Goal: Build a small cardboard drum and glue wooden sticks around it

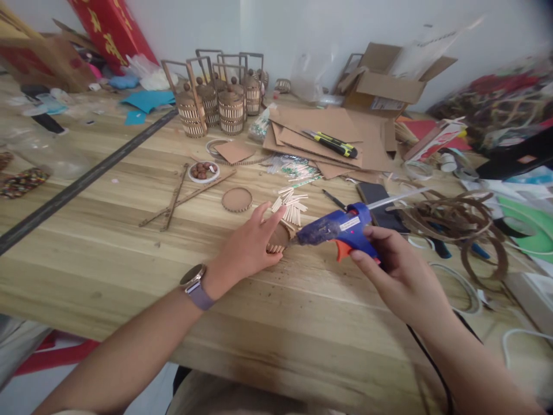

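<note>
My right hand (391, 265) is closed around a blue hot glue gun (334, 225) with an orange trigger and a clear glue stick in its back. The nozzle points left and comes up to the rim of a small round cardboard box (280, 237) edged with short wooden sticks. My left hand (248, 248) grips that box from its left side, thumb in front and fingers over the far side. Just behind it lies a loose pile of short wooden sticks (294, 206). A shallow round cardboard lid (237, 199) sits to the left of the pile.
Several finished stick-walled baskets with tall handles (231, 109) stand at the back. Cardboard sheets with a yellow-black utility knife (332, 144) lie behind the sticks. A dish of brown beads (204, 171) is at left, coiled strips (444, 216) at right. A long dark bar (95, 173) crosses the left side.
</note>
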Tool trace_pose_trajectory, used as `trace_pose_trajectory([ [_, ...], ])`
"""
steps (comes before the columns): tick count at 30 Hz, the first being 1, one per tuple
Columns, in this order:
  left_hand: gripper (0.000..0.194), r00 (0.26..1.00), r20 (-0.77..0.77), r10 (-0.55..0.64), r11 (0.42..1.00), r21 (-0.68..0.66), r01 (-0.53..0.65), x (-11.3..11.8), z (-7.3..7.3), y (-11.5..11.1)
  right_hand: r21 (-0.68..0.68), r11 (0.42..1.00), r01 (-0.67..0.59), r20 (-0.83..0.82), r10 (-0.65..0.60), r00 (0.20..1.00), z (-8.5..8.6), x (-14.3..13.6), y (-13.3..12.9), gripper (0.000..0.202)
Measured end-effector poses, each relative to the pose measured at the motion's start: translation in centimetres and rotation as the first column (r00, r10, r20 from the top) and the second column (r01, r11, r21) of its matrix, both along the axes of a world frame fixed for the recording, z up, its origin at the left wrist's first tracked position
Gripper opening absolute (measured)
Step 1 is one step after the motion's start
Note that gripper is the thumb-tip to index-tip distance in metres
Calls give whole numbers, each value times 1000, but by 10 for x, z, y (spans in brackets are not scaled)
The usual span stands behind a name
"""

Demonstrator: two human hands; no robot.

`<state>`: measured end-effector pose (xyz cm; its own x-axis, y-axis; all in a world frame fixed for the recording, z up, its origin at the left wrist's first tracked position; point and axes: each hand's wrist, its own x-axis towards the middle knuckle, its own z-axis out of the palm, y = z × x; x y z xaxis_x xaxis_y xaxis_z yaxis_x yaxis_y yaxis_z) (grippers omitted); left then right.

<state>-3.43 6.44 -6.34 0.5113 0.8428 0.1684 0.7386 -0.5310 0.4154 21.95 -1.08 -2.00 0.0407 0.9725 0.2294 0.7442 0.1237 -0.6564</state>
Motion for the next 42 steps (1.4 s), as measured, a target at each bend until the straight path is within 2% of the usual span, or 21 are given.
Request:
trace_pose_trajectory([
  [2,93,1000,-3,1,1000,-10,-1,0,0,0,-1,1000,9,-40,-9,999,-4,-1,5,27],
  [5,95,1000,-1,-1,1000,5,1,-1,-2,0,-114,993,-9,-156,-9,988,-11,0,11,22],
  [9,98,999,36,-28,999,46,26,-1,-5,1,-250,966,-64,-360,-31,932,-25,4,14,31],
  [11,97,998,46,-34,998,50,31,-1,-5,1,-290,954,-74,-404,-52,913,-31,4,13,36],
  [13,96,999,41,-32,999,44,30,-1,-5,0,-320,942,-98,-381,-34,924,-35,3,11,39],
  [18,96,1000,15,-18,999,29,17,0,-2,0,-269,940,-211,-208,158,965,-37,2,10,33],
  [24,97,1000,22,-21,999,39,20,-1,-3,0,-195,913,-359,-87,349,933,-38,0,8,25],
  [28,97,1000,24,-17,999,40,17,-1,-4,0,-204,926,-318,3,325,946,-44,1,5,28],
  [33,96,1000,10,-8,999,34,7,-1,-5,0,-223,929,-294,21,306,952,-50,3,3,31],
  [42,94,1000,2,-15,999,39,15,-1,-2,-1,-172,937,-305,57,319,946,-48,-2,4,31],
])
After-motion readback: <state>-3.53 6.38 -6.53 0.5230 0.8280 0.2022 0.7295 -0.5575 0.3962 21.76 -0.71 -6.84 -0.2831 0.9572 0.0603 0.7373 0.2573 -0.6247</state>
